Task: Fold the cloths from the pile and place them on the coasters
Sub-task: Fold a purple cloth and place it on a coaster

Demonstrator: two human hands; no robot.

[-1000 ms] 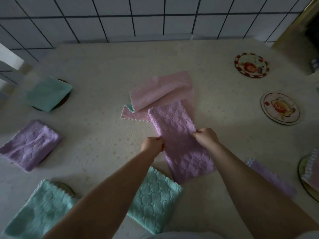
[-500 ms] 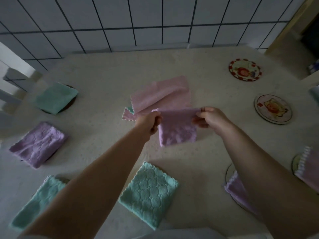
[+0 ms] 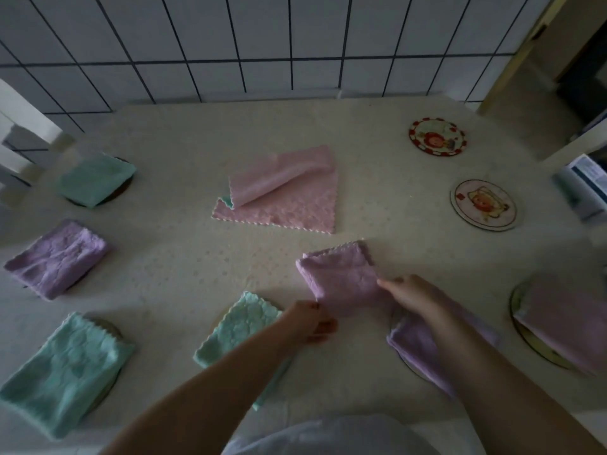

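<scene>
Folded purple cloth: lies on the table, near the pink cloth pile.
Left hand: fingers pinch the cloth's near corner.
Right hand: fingers pressed together, tips on the cloth's right edge.
Bare coasters: far right, two, well apart from the cloth.

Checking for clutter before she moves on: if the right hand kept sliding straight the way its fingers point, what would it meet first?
The right hand points up-left across the folded purple cloth it already touches. Beyond that comes bare table, then probably the pink cloth pile, though the exact heading is uncertain.
</scene>
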